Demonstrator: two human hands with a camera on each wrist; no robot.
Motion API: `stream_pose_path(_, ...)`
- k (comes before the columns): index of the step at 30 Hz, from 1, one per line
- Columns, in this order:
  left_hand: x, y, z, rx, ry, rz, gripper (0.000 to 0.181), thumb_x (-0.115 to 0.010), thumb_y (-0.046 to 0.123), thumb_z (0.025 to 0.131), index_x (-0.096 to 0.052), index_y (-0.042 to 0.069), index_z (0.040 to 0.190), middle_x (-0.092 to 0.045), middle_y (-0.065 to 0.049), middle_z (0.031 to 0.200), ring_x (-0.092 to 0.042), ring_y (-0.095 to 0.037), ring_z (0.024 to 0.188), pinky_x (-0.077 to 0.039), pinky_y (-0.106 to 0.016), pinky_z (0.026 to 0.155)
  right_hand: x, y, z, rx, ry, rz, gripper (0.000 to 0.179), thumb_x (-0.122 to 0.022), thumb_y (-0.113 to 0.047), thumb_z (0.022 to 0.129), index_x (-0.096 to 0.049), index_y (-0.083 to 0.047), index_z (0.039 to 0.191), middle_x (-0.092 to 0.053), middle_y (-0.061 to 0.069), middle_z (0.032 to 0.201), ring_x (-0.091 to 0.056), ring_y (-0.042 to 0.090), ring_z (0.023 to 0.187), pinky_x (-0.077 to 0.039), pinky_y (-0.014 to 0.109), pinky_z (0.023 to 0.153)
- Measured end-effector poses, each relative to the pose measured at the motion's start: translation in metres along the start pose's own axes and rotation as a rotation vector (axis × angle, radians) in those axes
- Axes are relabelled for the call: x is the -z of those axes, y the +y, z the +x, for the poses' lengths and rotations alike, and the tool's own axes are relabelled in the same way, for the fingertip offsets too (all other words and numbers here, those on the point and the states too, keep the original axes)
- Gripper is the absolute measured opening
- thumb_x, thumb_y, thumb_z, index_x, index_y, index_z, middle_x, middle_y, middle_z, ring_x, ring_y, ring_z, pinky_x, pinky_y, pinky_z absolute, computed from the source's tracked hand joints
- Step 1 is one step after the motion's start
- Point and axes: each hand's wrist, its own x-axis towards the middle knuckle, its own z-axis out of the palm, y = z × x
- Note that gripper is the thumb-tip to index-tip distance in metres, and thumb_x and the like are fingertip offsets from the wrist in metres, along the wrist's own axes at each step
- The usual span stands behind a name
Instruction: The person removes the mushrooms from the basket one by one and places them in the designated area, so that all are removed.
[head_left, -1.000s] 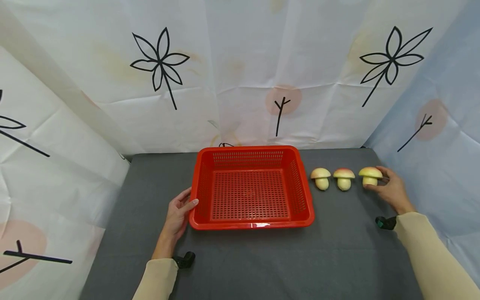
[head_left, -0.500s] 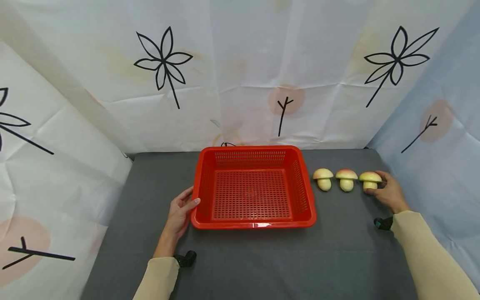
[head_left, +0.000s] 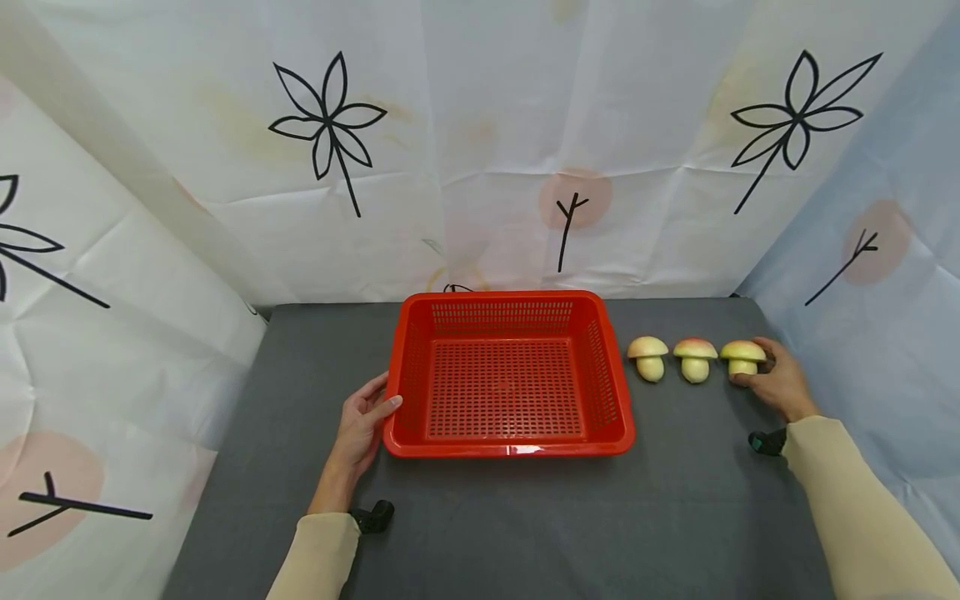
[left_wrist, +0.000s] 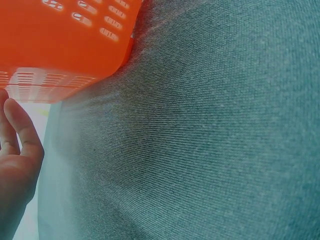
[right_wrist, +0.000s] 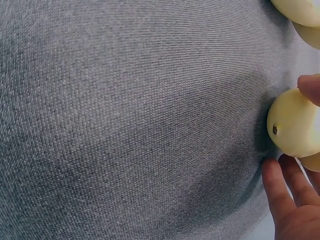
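My left hand (head_left: 358,433) grips the left side of a red plastic basket (head_left: 510,452), its thumb over the rim and its fingers outside. In the left wrist view, the basket wall (left_wrist: 65,45) fills the upper left beside part of the left hand (left_wrist: 17,165). At the right, my right hand (head_left: 782,382) holds a toy mushroom (head_left: 743,350) with a yellow-green cap, thumb on the near side. The right wrist view shows its pale stem (right_wrist: 290,127) between thumb and fingers. A middle mushroom (head_left: 695,358) and a left mushroom (head_left: 648,358) stand beside it in a row.
Grey cloth (head_left: 585,533) covers the table. Patterned white curtains (head_left: 480,167) enclose the back and both sides, the right one close to my right hand. Black wrist cameras (head_left: 372,517) are strapped on both wrists. A thin black cord (head_left: 456,287) shows behind the basket.
The right-hand mushroom has shifted slightly left, closer to the middle one, with my right hand on it. The left hand and basket keep their places; the head view has shifted slightly.
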Motion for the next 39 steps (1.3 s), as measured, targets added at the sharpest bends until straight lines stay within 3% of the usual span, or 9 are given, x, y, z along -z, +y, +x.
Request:
stream_pose_path(6, 0.001, 0.0, 0.0, -0.005, -0.005, 0.006, 0.055, -0.062, -0.003, 0.097, -0.042, -0.006, 0.148, -0.064, -0.006, 0.127, -0.062, -0.022, 0.113, -0.056, -0.032, 0.093, 0.001, 0.001, -0.001, -0.01, -0.005, 0.011, 0.083, -0.068, -0.001, 0.092, -0.015, 0.012, 0.155, -0.025, 0.045, 0.149, -0.039, 0.059, 0.127, -0.046, 0.05, 0.083)
stream_pose_path(13, 0.001, -0.001, 0.0, -0.011, -0.01, 0.012, 0.055, -0.064, -0.002, 0.096, -0.043, -0.005, 0.148, -0.063, -0.008, 0.129, -0.062, -0.024, 0.114, -0.056, -0.033, 0.093, 0.002, 0.003, -0.001, -0.035, -0.01, 0.042, 0.085, -0.068, -0.008, 0.095, -0.012, 0.009, 0.157, -0.019, 0.042, 0.155, -0.033, 0.061, 0.133, -0.04, 0.066, 0.096)
stream_pose_path(24, 0.0, 0.0, 0.003, -0.014, 0.013, 0.02, 0.055, -0.064, -0.004, 0.095, -0.044, -0.008, 0.146, -0.065, -0.004, 0.124, -0.064, -0.017, 0.11, -0.056, -0.029, 0.092, 0.007, -0.004, -0.007, -0.025, 0.023, 0.006, 0.091, -0.072, -0.024, 0.096, -0.013, 0.007, 0.158, -0.018, 0.043, 0.154, -0.027, 0.063, 0.136, -0.035, 0.072, 0.1)
stream_pose_path(31, 0.0, 0.0, 0.003, 0.012, 0.033, 0.016, 0.056, -0.065, -0.003, 0.095, -0.043, -0.008, 0.146, -0.063, -0.008, 0.126, -0.062, -0.021, 0.112, -0.056, -0.03, 0.092, -0.002, -0.027, -0.024, 0.086, 0.107, -0.077, 0.085, -0.067, -0.033, 0.098, -0.021, 0.008, 0.156, -0.026, 0.043, 0.151, -0.029, 0.062, 0.134, -0.031, 0.075, 0.098)
stream_pose_path(39, 0.004, 0.003, 0.0, 0.05, 0.041, 0.026, 0.056, -0.065, 0.0, 0.096, -0.044, -0.003, 0.148, -0.061, -0.009, 0.131, -0.061, -0.024, 0.116, -0.055, -0.032, 0.096, -0.025, -0.078, -0.042, 0.238, 0.141, -0.098, 0.076, -0.067, -0.031, 0.099, -0.03, 0.002, 0.156, -0.033, 0.036, 0.149, -0.033, 0.058, 0.132, -0.03, 0.075, 0.098)
